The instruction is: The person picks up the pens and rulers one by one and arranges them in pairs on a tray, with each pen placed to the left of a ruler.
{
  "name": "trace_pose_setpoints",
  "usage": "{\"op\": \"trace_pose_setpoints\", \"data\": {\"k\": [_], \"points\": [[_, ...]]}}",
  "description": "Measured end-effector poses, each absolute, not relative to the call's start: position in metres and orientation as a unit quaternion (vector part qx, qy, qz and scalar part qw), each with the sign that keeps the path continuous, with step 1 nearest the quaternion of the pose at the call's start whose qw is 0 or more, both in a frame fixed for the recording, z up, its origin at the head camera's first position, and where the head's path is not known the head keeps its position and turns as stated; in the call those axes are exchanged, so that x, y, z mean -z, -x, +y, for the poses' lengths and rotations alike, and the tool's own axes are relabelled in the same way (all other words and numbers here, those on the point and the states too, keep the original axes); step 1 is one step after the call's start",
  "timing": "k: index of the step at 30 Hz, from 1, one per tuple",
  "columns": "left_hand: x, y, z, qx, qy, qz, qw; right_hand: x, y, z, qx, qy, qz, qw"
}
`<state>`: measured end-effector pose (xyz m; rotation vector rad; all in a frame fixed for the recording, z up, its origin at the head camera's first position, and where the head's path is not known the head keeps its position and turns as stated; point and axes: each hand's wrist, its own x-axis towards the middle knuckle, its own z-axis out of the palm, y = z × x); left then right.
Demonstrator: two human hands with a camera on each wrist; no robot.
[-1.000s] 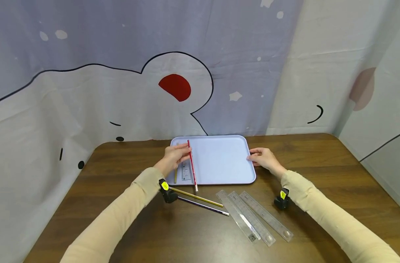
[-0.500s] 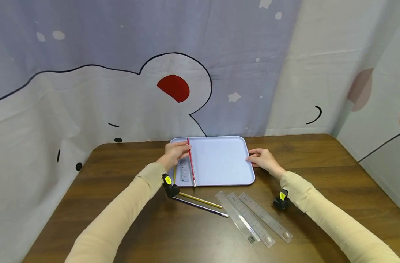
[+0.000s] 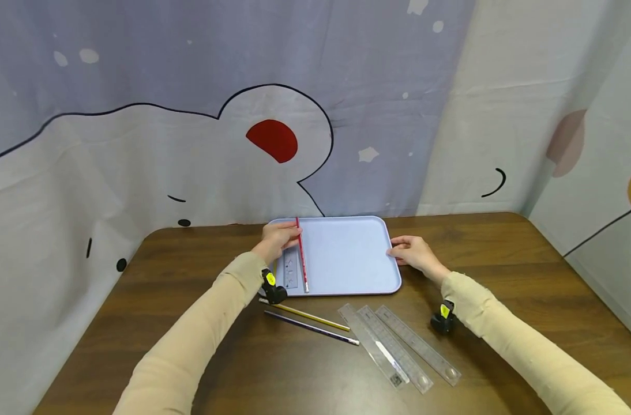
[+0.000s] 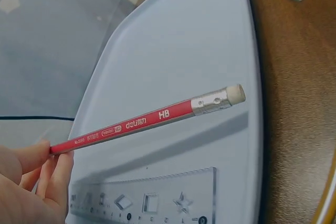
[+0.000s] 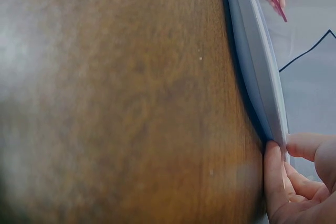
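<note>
My left hand point(image 3: 278, 239) pinches a red pencil point(image 3: 303, 262) near one end, over the left part of a pale blue tray point(image 3: 352, 253). In the left wrist view the pencil's white eraser point(image 4: 236, 94) points toward the tray's near edge, and its shadow falls on the tray floor. Beside it a clear stencil ruler point(image 4: 157, 198) lies in the tray, partly hidden by my hand. A yellow pencil point(image 3: 275, 270) farther left in the tray is mostly covered. My right hand point(image 3: 415, 252) grips the tray's right rim point(image 5: 278, 108), thumb on top and fingers outside.
In front of the tray, a yellow pencil point(image 3: 315, 317) and a dark purple pencil point(image 3: 315, 329) lie on the wooden table point(image 3: 253, 369). Right of them several clear rulers point(image 3: 393, 346) are fanned out. A printed curtain point(image 3: 388, 115) hangs behind the table's back edge.
The red pencil has shifted slightly away from me; its eraser end, earlier past the tray's near edge, now shows inside it. My left forearm has moved forward and right. The right hand keeps its hold.
</note>
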<state>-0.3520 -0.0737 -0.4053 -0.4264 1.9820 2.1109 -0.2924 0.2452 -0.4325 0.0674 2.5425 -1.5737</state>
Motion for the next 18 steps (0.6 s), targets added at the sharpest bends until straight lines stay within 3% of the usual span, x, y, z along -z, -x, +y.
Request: {"op": "trace_pose_setpoints", "data": {"k": [18], "points": [[0.4073, 0.3497, -0.0707, -0.667, 0.125, 0.729, 0.09, 0.4302, 0.291, 0.2441, 0.528, -0.022, 0.845, 0.075]]}}
